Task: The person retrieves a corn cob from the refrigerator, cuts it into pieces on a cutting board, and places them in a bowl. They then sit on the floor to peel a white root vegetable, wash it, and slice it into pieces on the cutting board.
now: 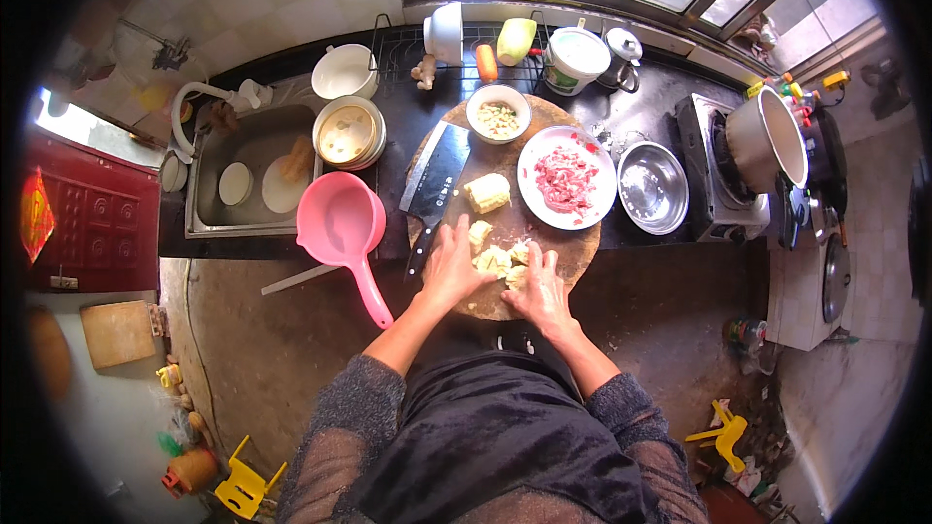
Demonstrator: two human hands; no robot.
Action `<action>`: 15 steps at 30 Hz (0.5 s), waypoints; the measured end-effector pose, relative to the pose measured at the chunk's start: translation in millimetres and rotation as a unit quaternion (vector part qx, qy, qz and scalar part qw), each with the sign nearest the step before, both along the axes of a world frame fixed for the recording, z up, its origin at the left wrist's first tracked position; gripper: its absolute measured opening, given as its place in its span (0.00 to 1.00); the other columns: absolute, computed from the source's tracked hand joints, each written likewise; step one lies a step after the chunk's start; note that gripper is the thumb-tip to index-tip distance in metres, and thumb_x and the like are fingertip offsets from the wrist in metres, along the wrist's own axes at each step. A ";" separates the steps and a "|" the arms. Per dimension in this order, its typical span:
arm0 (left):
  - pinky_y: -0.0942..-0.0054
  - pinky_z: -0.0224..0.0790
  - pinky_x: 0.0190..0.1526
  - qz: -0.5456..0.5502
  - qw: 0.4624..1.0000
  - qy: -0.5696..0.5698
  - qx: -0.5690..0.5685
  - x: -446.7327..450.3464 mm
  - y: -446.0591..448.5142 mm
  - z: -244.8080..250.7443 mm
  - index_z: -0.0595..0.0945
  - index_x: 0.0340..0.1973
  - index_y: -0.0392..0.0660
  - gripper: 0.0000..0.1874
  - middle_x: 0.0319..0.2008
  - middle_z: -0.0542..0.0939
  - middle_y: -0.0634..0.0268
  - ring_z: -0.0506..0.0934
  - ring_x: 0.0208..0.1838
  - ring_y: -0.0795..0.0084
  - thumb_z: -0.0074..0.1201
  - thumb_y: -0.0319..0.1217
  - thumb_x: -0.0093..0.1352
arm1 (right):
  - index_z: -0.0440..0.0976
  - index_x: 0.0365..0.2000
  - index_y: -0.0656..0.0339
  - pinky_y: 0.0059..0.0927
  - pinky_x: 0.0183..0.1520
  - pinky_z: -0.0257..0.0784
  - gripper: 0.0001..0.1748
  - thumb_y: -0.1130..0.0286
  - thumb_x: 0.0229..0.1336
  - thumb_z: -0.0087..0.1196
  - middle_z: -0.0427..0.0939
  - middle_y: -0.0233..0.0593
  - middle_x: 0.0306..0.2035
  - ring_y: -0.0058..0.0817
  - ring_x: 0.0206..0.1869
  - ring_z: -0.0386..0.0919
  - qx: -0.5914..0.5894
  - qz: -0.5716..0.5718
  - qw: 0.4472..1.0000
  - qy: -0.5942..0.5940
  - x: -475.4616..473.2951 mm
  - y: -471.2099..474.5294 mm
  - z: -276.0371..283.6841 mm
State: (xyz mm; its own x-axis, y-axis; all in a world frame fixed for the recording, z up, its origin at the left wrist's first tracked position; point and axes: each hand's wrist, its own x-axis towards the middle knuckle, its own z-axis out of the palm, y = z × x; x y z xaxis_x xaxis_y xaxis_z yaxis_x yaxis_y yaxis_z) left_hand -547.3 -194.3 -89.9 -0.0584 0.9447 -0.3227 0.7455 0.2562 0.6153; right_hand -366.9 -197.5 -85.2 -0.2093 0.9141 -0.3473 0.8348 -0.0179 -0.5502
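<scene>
My left hand (pixel 453 266) lies over the near left part of a round wooden chopping board (pixel 466 306), fingers spread beside cut pale yellow chunks (pixel 493 262), apparently corn. My right hand (pixel 540 287) is at the right of these chunks, its fingers touching some of them; whether it grips one is unclear. A larger corn piece (pixel 487 193) lies farther up the board. A cleaver (pixel 439 175) rests on the board's left side, handle towards me. A bowl of chopped bits (pixel 498 116) and a white plate of sliced raw meat (pixel 566 178) stand at the far side and right.
A pink ladle (pixel 342 218) overhangs the counter edge at left, near stacked bowls (pixel 348 135) and the sink (pixel 251 225). A steel bowl (pixel 653 189) and a stove with a pot (pixel 764 138) are at right. Behind the board stand a wire rack (pixel 408 51) and a white tub (pixel 575 62).
</scene>
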 end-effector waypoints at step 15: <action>0.72 0.74 0.50 0.057 0.841 -0.518 -0.148 -20.0 11.7 -28.3 0.65 0.63 0.42 0.34 0.56 0.72 0.59 0.76 0.55 0.71 0.58 0.18 0.61 | 0.59 0.63 0.56 0.31 0.60 0.68 0.48 0.75 0.38 0.66 0.71 0.38 0.56 0.29 0.58 0.70 -0.192 -0.062 0.874 0.443 -12.4 25.7 -30.6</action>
